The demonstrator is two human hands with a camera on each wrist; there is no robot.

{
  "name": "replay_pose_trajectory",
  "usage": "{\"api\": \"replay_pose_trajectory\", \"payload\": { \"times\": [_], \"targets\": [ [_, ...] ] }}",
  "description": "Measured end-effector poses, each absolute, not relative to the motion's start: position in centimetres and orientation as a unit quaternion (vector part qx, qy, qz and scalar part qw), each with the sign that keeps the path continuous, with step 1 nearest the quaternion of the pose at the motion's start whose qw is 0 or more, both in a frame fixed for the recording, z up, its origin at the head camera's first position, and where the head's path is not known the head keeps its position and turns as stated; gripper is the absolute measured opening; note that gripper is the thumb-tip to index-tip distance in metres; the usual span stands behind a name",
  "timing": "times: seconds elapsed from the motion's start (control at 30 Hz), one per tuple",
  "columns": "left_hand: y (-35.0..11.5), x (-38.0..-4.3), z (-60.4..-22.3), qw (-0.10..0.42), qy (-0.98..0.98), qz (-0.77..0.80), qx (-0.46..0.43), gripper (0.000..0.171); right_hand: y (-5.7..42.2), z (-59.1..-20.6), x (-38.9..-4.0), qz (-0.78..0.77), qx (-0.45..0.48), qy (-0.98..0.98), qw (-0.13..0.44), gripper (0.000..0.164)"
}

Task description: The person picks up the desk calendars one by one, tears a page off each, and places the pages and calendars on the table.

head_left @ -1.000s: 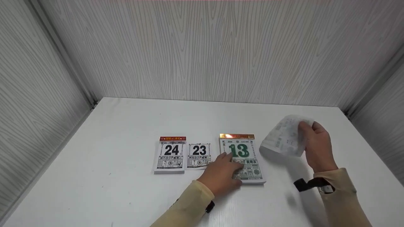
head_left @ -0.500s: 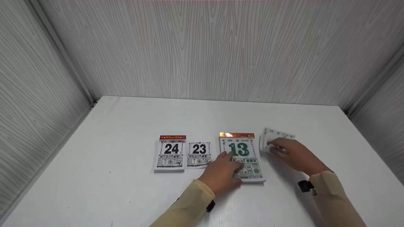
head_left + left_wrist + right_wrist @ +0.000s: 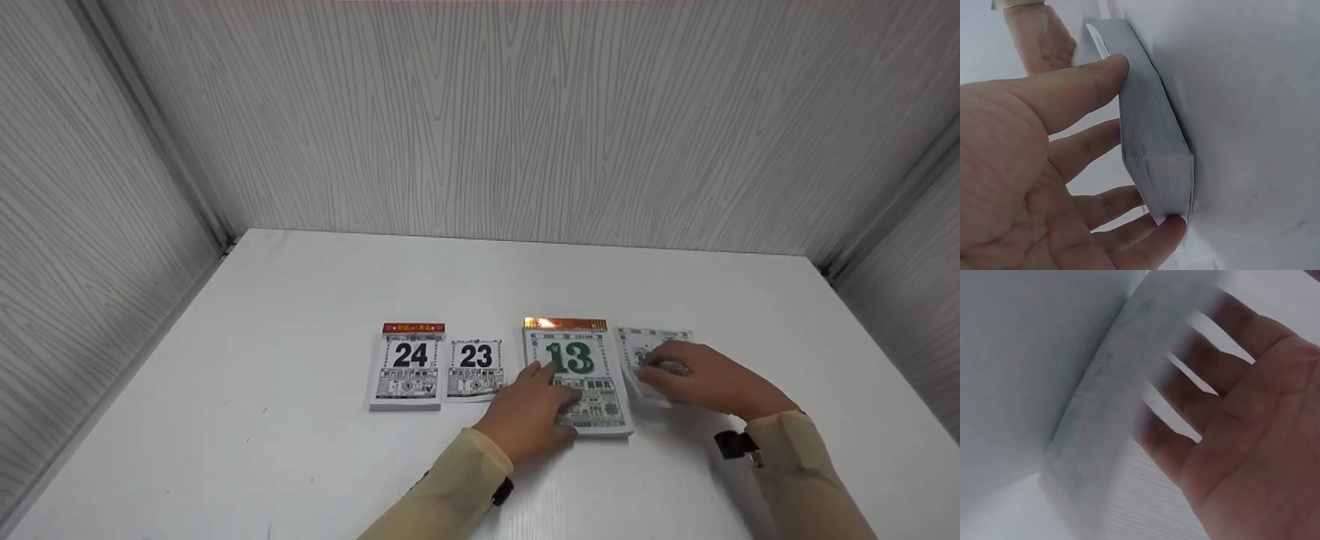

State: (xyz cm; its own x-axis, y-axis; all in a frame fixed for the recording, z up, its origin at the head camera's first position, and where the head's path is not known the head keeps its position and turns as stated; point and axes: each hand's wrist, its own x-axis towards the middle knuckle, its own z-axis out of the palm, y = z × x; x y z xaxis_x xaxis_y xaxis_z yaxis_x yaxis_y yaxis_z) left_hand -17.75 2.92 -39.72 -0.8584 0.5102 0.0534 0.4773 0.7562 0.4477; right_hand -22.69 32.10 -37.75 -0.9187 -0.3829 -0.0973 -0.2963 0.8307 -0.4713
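My left hand (image 3: pixel 529 412) rests spread on the lower left of a thick tear-off calendar (image 3: pixel 600 405), which has a gold top band and a green 13. In the left wrist view the thumb touches the edge of the page block (image 3: pixel 1154 112), and the little finger lies at its corner. Just right of that calendar lies a loose thin calendar page (image 3: pixel 654 335) with green print, face up. Over its lower right is my right hand (image 3: pixel 705 379), covering part of the number. The right wrist view shows its fingers (image 3: pixel 1202 354) fairly straight, tips hidden behind the blurred page (image 3: pixel 1106 394).
A smaller calendar (image 3: pixel 409 367) with a red band and a black 24 lies at the left. Beside it is a loose page (image 3: pixel 475 364) showing 23, close to my left hand. Wood-grain panels (image 3: pixel 480 120) enclose the white table (image 3: pixel 300 465) at back and sides.
My right hand has brought the loose page down leftward from the air. The folded page now lies flatter beside the calendar, printed side up. The left hand has stayed in place.
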Motion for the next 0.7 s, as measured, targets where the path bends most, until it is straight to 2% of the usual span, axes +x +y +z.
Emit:
{"api": "replay_pose_trajectory", "payload": {
  "times": [0.1,0.33,0.6,0.7],
  "targets": [
    [3.0,-17.8,-39.8,0.039,0.936,0.227,0.264,0.049,32.2,-38.1,-22.7,-0.235,-0.171,0.953,0.09,0.047],
    [3.3,-17.9,-39.9,0.041,0.937,0.224,0.265,0.05,32.0,-39.5,-23.1,-0.171,-0.204,0.959,0.092,0.048],
    [3.3,-18.2,-39.7,0.049,0.934,0.233,0.268,0.05,32.0,-39.6,-23.4,-0.172,-0.209,0.958,0.093,0.047],
    [2.8,-18.5,-39.2,0.058,0.931,0.244,0.264,0.056,31.8,-39.2,-23.5,-0.184,-0.202,0.958,0.085,0.045]
  ]
}}
